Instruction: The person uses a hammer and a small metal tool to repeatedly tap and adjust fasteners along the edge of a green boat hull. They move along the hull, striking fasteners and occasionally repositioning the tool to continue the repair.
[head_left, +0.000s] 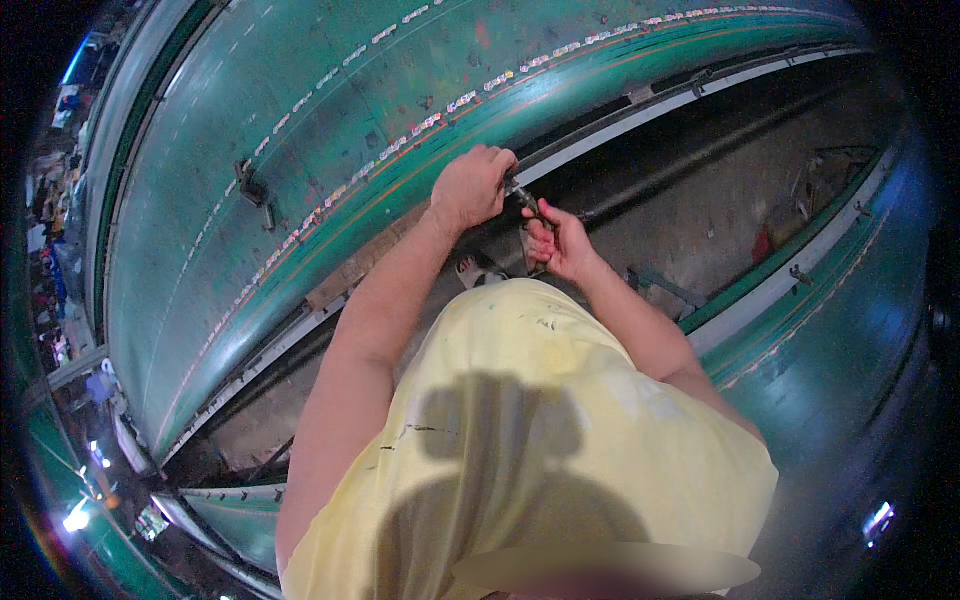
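Note:
At the near edge of a long green table (400, 90), my left hand (474, 186) is closed with its fingers curled down against the pale metal rail (600, 130). What its fingertips pinch is hidden beneath them. Just to the right and a little lower, my right hand (562, 243) is wrapped round a short dark metal hand tool (527, 201). The tool's upper end meets the rail beside my left fingers, and its exact kind is too small to make out.
A dark metal fitting (254, 192) lies on the green top at the left. Lines of small pale marks (430, 122) run along the table. Behind me on the right stands another green table (820, 320) with pegs on its rail. Between them is a brown floor (720, 190).

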